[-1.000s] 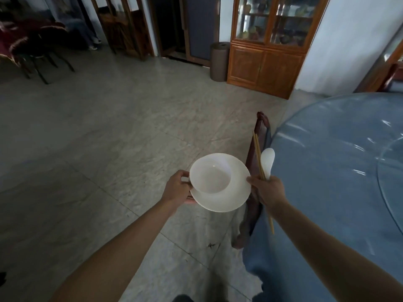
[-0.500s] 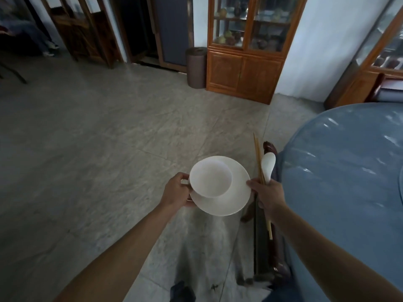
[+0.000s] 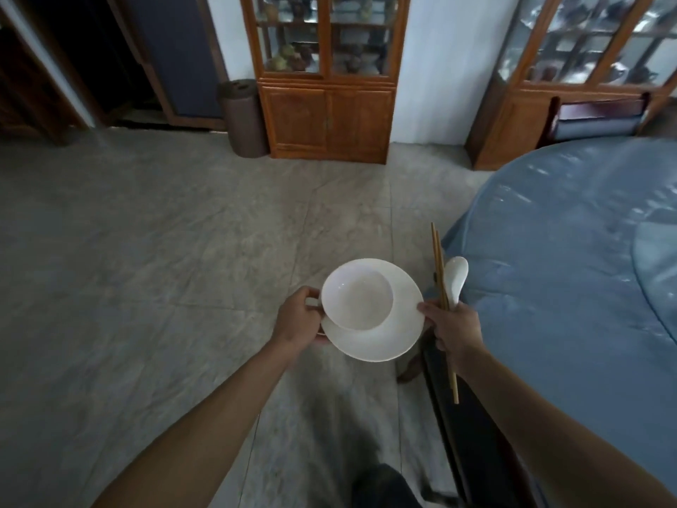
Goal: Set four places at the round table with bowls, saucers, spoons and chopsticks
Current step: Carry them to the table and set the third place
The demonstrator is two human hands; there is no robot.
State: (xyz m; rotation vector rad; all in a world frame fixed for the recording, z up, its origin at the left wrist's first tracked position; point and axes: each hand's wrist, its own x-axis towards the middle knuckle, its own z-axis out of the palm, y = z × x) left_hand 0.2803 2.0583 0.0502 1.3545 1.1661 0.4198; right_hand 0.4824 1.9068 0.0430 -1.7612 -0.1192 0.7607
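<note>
Grey stone floor (image 3: 146, 251) across most of the frame, wooden glass-fronted cabinet (image 3: 326, 78) at upper centre, round table (image 3: 568, 269) under a blue cloth at right. At centre, above the floor: left hand (image 3: 298, 319) closed on the left rim of a white saucer (image 3: 388, 335) with a white bowl (image 3: 357, 298) on it. Just right of the saucer, touching its edge: right hand (image 3: 452, 330) closed around wooden chopsticks (image 3: 441, 287) and a white spoon (image 3: 455, 280), both pointing up-frame beside the table's edge.

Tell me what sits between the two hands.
In the head view, a white saucer with a white bowl on it spans the gap between the left hand and the right hand.
</note>
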